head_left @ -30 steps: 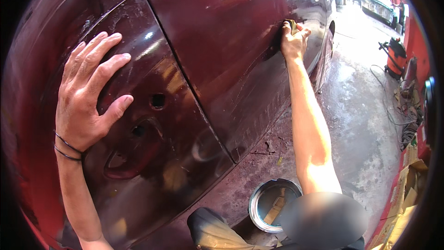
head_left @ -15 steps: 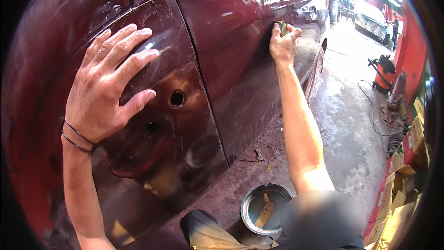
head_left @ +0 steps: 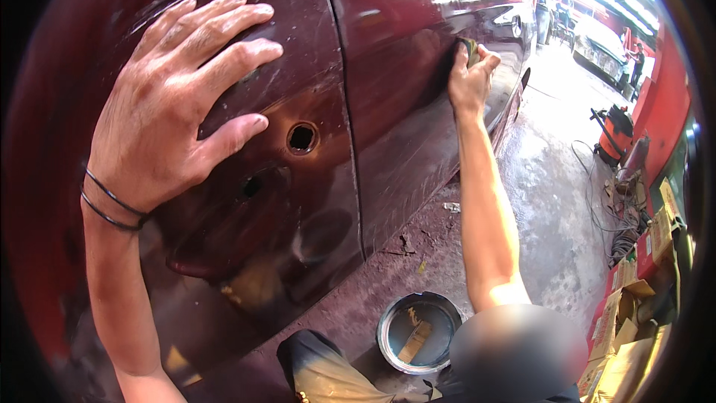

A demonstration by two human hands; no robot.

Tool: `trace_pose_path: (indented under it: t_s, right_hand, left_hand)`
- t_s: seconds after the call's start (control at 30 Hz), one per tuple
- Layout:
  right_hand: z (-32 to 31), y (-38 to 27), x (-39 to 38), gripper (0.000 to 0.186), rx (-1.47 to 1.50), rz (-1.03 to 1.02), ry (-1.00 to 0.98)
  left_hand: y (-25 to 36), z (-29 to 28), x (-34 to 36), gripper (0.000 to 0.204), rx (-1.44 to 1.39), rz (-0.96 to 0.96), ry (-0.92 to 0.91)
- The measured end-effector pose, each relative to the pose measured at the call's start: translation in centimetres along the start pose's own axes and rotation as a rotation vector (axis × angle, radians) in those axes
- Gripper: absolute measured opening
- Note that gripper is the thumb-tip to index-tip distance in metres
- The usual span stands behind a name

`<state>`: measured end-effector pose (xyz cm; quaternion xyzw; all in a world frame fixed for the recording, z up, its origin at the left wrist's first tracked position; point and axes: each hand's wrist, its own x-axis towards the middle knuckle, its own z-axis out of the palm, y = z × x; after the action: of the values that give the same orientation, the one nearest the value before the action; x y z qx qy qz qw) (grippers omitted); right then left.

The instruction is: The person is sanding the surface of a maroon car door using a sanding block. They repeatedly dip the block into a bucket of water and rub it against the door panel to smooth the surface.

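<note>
A dark red, scuffed car body [head_left: 403, 134] fills the left and middle, with a dark seam running down between two panels. My right hand [head_left: 471, 89] reaches far forward along the panel beyond the seam. Its fingers and thumb pinch a small dark and yellowish sanding pad [head_left: 472, 48] against the painted surface; most of the pad is hidden. On the nearer panel my left hand [head_left: 168, 101] is spread wide with nothing in it; whether its palm touches the paint I cannot tell. Beside its thumb is a round hole [head_left: 302, 137] ringed by bare, brownish metal.
Below my right forearm a round bucket [head_left: 382, 332] holds water and a brown block [head_left: 415, 341]. An orange and black vacuum [head_left: 614, 134] stands on the concrete at right, near hoses and cables [head_left: 625, 227]. Cardboard boxes [head_left: 626, 328] line the right edge. Another person [head_left: 637, 63] stands far off.
The view has shifted, so the panels and bucket sit differently in it. My right hand still presses the pad to the panel, slightly farther right in view. My left hand stays spread.
</note>
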<state>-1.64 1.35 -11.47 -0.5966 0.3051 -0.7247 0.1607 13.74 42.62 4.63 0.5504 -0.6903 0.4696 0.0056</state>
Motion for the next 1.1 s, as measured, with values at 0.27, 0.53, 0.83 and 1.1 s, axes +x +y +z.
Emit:
trace_pose_path:
  t_s: [0.27,0.53,0.83,1.1]
  right_hand:
    - [-2.8,-6.0,-20.0,0.057,0.178,-0.545,-0.111]
    - [-2.0,-9.5,-17.9,0.061,0.145,-0.597,-0.082]
    - [-1.7,-12.2,-15.6,0.063,0.147,-0.630,-0.144]
    - [-4.4,-7.5,-22.3,0.060,0.208,-0.539,-0.182]
  left_hand:
    - [-0.5,-0.1,-0.2,0.053,0.035,0.042,0.042]
    - [-0.9,-0.1,-0.9,0.049,-0.050,0.121,0.126]
    - [-0.1,-0.1,-0.9,0.049,0.021,0.126,0.143]
    - [-0.7,-1.3,-0.1,0.050,0.115,0.042,-0.072]
